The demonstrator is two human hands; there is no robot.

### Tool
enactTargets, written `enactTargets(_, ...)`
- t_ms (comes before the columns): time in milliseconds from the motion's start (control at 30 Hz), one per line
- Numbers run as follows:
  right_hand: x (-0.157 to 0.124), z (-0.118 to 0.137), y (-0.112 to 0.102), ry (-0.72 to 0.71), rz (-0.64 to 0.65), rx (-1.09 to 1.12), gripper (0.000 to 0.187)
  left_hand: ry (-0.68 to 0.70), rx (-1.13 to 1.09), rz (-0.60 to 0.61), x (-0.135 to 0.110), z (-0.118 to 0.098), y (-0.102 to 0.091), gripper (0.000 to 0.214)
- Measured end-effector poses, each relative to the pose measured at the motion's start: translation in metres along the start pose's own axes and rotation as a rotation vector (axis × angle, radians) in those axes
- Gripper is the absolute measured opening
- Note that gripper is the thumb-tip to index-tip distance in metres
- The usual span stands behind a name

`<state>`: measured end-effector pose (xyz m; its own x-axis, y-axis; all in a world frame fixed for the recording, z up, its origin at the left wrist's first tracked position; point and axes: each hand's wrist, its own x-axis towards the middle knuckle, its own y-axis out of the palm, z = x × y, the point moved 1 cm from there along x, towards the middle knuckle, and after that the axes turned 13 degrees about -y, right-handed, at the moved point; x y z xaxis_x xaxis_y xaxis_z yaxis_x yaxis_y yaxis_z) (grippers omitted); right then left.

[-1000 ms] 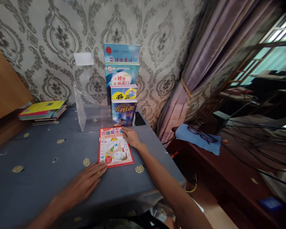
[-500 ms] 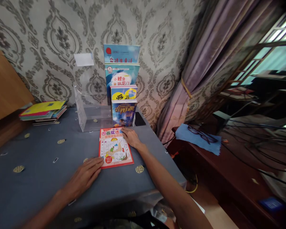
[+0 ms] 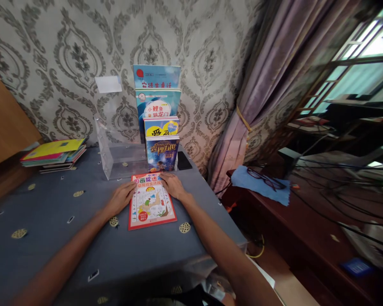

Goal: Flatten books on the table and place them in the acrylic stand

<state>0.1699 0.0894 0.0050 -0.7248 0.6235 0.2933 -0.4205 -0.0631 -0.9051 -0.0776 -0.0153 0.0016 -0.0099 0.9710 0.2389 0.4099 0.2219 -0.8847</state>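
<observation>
A red-bordered picture book [image 3: 153,208] lies flat on the patterned grey-blue tablecloth [image 3: 67,250]. My left hand [image 3: 121,198] rests against its upper left edge, fingers stretched out together and fingertips touching the cover. Over its upper right corner lies my right hand [image 3: 172,185], fingers extended onto the cover; its thumb is hard to make out. Just behind, a clear acrylic rack [image 3: 105,155] holds upright books in tiers, with a dark blue book [image 3: 161,154] in front, a yellow-and-blue book [image 3: 150,127] behind it, and two light blue books, including the rearmost [image 3: 156,74].
A dark phone [image 3: 184,160] lies right of the rack. Stacked books [image 3: 55,152] sit at the table's left back. To the right, a dark red desk [image 3: 303,225] bears glasses [image 3: 264,178] on a blue cloth [image 3: 242,180] and tangled cables. A purple curtain [image 3: 258,85] hangs beside the wall.
My left hand has moved up from the book's lower left corner to its upper left edge. The right hand stays at the upper right corner. The camera view has shifted slightly.
</observation>
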Motion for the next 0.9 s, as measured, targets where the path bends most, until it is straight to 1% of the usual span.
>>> enactTargets(100, 0.0, 0.0, 0.0, 0.005, 0.007, -0.006, 0.038, -0.037, 0.053, -0.014, 0.02, -0.001, 0.001, 0.043)
enactTargets(167, 0.001, 0.001, 0.0, 0.01, 0.011, -0.01, 0.038, -0.044, 0.116, -0.018, 0.029, -0.006, 0.001, 0.04)
enactTargets(233, 0.001, 0.002, -0.001, 0.009, 0.01, -0.012, 0.039, -0.051, 0.199, -0.014, 0.036, -0.017, 0.001, 0.038)
enactTargets(333, 0.0, 0.003, -0.002, 0.015, 0.006, -0.016, 0.039, -0.045, 0.302, -0.007, 0.046, -0.038, 0.006, 0.032)
enactTargets(467, 0.0, 0.006, -0.004, 0.015, 0.014, -0.018, 0.039, 0.014, 0.311, 0.008, 0.058, -0.066, 0.02, 0.03)
enactTargets(567, -0.001, 0.006, -0.005, 0.01, 0.003, -0.018, 0.038, 0.047, 0.3, 0.011, 0.06, -0.078, 0.03, 0.032)
enactTargets(633, -0.002, 0.006, -0.005, 0.008, -0.009, -0.015, 0.037, 0.066, 0.27, -0.005, 0.058, -0.079, 0.034, 0.034)
enactTargets(733, -0.003, 0.006, -0.006, -0.002, -0.015, -0.007, 0.037, 0.063, 0.22, -0.027, 0.052, -0.072, 0.034, 0.037)
enactTargets(833, -0.003, 0.006, -0.006, 0.003, -0.008, -0.004, 0.037, 0.023, 0.225, -0.047, 0.043, -0.059, 0.031, 0.038)
enactTargets(900, -0.004, 0.008, -0.005, 0.015, -0.007, -0.013, 0.038, -0.033, 0.244, -0.096, 0.036, -0.05, 0.028, 0.037)
